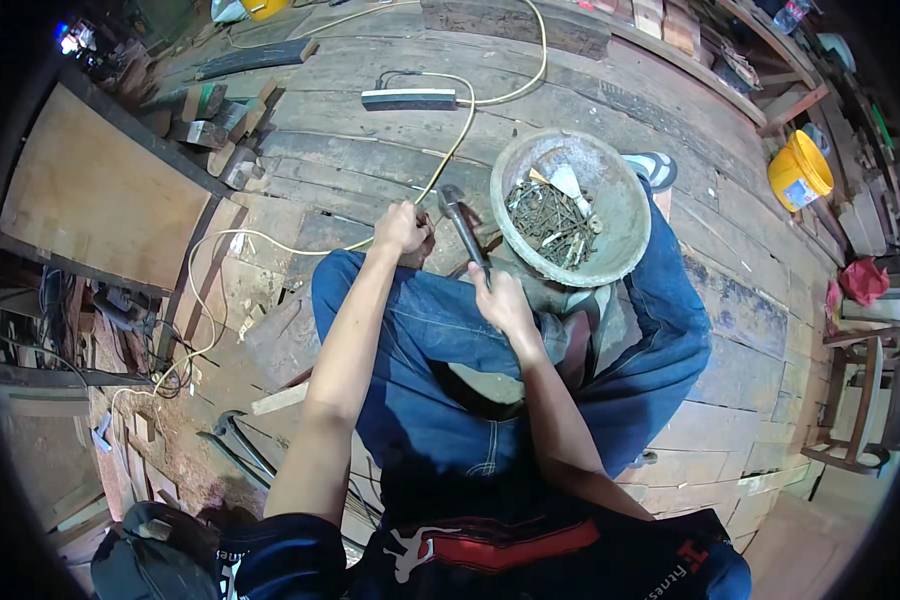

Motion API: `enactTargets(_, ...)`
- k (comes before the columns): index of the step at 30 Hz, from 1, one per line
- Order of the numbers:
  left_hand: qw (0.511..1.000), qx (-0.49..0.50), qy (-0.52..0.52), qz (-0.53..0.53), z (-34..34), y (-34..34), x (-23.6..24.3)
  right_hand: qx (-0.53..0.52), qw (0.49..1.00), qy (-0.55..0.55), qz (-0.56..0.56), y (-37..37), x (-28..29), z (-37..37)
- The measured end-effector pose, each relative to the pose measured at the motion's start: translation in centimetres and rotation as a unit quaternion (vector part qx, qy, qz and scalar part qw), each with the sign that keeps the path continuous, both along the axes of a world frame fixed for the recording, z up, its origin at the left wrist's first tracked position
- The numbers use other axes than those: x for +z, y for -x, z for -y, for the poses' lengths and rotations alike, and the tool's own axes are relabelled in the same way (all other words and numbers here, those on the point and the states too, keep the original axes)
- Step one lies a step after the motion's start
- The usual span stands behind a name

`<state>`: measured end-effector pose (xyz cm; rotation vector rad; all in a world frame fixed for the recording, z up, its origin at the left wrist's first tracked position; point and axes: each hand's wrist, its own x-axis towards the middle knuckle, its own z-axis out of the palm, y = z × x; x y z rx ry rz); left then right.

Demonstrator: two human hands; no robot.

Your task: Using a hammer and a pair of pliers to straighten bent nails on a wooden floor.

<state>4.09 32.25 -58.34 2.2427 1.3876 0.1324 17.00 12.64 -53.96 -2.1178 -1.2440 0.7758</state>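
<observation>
My right hand (505, 303) is wrapped round the dark handle of a hammer (466, 230), whose metal head points away from me. Just left of the hammer head, my left hand (404, 230) is closed with its fingers curled inward; what it pinches is too small or hidden to name. A round, worn grey bowl (625, 247) stands right of the hammer, by my bent leg. In it lies a heap of rusty nails (550, 225), with a white flared piece (567, 182) resting on top.
A yellow cable (457, 150) runs over the plank floor to a power strip (408, 99). Wood offcuts (205, 132) and a framed panel (100, 180) are at left. A yellow bucket (799, 170) stands at right. Dark-handled pincers or cutters (238, 440) lie beside my left arm.
</observation>
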Motion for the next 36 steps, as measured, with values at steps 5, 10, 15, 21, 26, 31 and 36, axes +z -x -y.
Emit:
enactTargets(5,1.000,0.001,0.024,-0.006,0.3,-0.1,0.1,-0.008,0.996,0.063,-0.065,-0.2,0.2,-0.1)
enactTargets(10,1.000,-0.003,0.011,-0.016,0.1,0.0,0.1,-0.002,1.000,-0.020,-0.007,0.1,0.2,0.1)
enactTargets(15,1.000,-0.014,0.008,0.002,0.1,0.0,-0.1,-0.003,0.999,0.032,-0.004,0.0,-0.3,-0.1)
enactTargets(21,1.000,-0.008,0.026,0.001,-0.3,0.0,-0.7,0.001,0.999,0.038,-0.009,0.5,-0.6,-0.2)
enactTargets(26,0.999,-0.006,0.032,0.004,-0.4,0.2,-0.9,-0.011,1.000,0.027,-0.011,0.4,-0.7,-0.2)
enactTargets(31,1.000,0.001,-0.009,-0.014,-0.1,0.0,-0.6,-0.017,0.998,0.053,-0.040,0.2,-0.6,-0.3)
enactTargets(36,1.000,0.016,0.000,-0.019,-0.1,0.0,-0.7,0.014,0.999,0.047,-0.013,0.4,0.1,-0.1)
